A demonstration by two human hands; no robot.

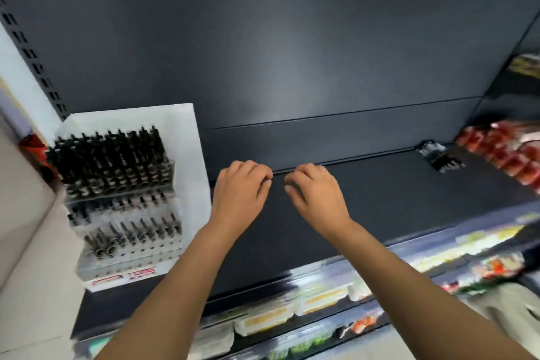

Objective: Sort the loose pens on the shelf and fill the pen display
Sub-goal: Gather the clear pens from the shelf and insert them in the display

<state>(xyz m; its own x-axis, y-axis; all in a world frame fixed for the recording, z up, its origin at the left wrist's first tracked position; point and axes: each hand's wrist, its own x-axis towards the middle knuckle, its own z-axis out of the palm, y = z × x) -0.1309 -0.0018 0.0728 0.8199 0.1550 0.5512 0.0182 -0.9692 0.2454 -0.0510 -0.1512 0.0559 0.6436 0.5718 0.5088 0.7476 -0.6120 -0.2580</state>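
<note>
Nearest the camera, below the front edge, a lower shelf holds a row of packaged goods (321,298), too blurred to name. Two bare forearms reach up from the bottom of the view over the dark shelf (394,199). The left hand (239,196) and the right hand (317,199) hang side by side above the middle of the shelf, palms down. Their fingers are loosely bent and the fingertips point toward each other with a narrow gap between them. Nothing shows in either hand. A thin ring (325,174) sits on one finger of the right hand. Left of the left hand, on the same shelf, stands the pen display (125,242), a clear stepped rack with a white label bearing red lettering at its foot and a white card (187,140) behind it. Its upper tier is packed with upright black pens (108,155), and the lower tiers hold thinner rows. Farther back and well to the right, a small bunch of loose pens (438,156) lies on the shelf close to the rear wall, just beside a heap of red packets (508,152). Behind everything rises the dark back panel (292,52).
</note>
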